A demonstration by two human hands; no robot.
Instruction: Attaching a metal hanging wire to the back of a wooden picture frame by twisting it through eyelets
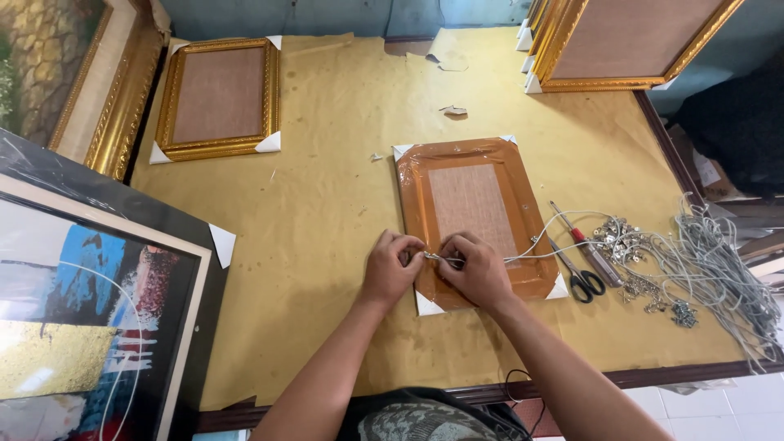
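Table (327, 204) covered in brown paper. Framed painting (82, 310) at 9 o'clock. Face-down frame (474, 212) at centre, plastic-wrapped. Cord bundle (727, 269) at 3 o'clock, scissors (578, 273) beside. Left hand (390, 268), right hand (478, 269) on frame's near edge, fingers pinched closed on cord (523, 257).

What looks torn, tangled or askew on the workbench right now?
The brown paper table cover is torn at its far edge, with loose scraps lying on it. The grey cords at the right are tangled and hang over the edge.

table (327, 204): brown paper cover, dark wood rim | wall (343, 15): blue-grey | floor (735, 404): white tiles
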